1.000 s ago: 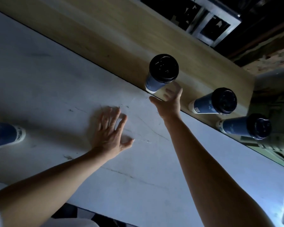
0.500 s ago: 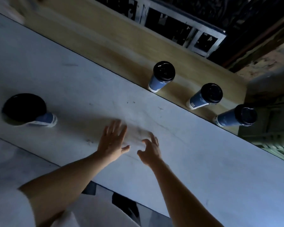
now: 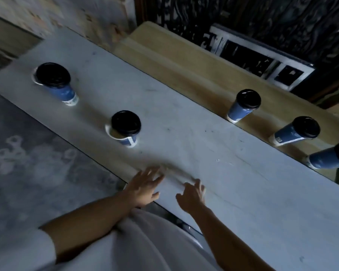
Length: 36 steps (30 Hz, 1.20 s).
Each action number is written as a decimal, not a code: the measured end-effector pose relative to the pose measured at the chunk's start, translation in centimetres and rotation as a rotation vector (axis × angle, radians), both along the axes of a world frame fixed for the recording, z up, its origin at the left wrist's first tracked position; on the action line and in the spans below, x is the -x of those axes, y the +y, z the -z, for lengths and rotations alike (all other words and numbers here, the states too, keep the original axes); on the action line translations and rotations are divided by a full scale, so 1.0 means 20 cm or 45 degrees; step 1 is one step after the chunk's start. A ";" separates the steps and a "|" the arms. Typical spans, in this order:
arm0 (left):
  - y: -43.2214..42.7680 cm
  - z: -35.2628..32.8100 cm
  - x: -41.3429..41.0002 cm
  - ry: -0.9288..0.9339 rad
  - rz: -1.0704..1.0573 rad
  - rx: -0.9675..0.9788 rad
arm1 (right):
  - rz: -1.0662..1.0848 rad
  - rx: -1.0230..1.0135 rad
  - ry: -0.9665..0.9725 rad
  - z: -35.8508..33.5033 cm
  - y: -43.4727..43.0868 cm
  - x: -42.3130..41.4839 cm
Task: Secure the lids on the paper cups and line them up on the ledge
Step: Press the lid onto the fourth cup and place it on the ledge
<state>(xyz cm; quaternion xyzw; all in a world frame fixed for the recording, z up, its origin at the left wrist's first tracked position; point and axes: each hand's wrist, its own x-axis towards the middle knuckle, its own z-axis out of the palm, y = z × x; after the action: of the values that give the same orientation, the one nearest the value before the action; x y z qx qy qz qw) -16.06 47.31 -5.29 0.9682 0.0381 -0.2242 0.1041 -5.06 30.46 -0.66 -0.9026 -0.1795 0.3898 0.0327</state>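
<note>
Holding nothing, left hand point(image 3: 145, 185) & right hand point(image 3: 193, 194), fingers relaxed, at counter point(image 3: 243, 192) near edge; nearest cup point(image 3: 126, 132) well apart, fwd-left.

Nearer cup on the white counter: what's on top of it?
A black lid lies askew on the cup, not seated: a crescent of white rim shows beside it. The lid covers most of the inside, hiding any contents.

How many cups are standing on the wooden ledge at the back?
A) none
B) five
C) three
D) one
C: the left ledge cup, the middle ledge cup and the right ledge cup stand on the wooden ledge, while the near table cup and the far table cup are on the white table.
</note>
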 end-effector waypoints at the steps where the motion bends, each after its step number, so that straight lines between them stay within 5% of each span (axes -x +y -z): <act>1: 0.08 0.01 0.01 -0.002 0.056 0.026 | 0.077 0.036 -0.043 0.00 0.07 0.04; 6: 0.48 0.02 0.16 0.068 0.061 0.130 | 0.169 0.088 -0.044 0.02 0.45 0.27; 13: 0.96 0.02 0.29 0.003 -0.011 -0.009 | 0.065 -0.128 0.335 -0.05 0.88 0.33; 17: 1.08 -0.01 0.32 -0.125 -0.337 -0.035 | 0.688 -0.425 0.563 -0.16 0.90 0.17; 21: 1.14 -0.08 0.21 -0.069 -0.712 0.171 | 1.149 -0.822 0.280 -0.32 0.91 -0.05; 26: 1.17 -0.20 0.04 -0.376 -0.766 0.860 | 0.641 -0.953 0.328 -0.51 1.01 -0.17; 30: 1.14 -0.27 -0.05 -0.332 -0.596 1.010 | 0.154 -0.762 0.215 -0.54 1.08 -0.14; 36: 1.09 -0.31 -0.06 -0.382 -0.581 1.180 | -0.006 -0.661 -0.079 -0.53 1.09 -0.07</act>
<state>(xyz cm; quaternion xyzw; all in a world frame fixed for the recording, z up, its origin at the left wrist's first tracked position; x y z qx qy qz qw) -14.83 69.01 0.90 0.8093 0.1294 -0.0482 0.5709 -3.59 52.35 9.88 -0.8751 -0.2765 0.3028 0.2570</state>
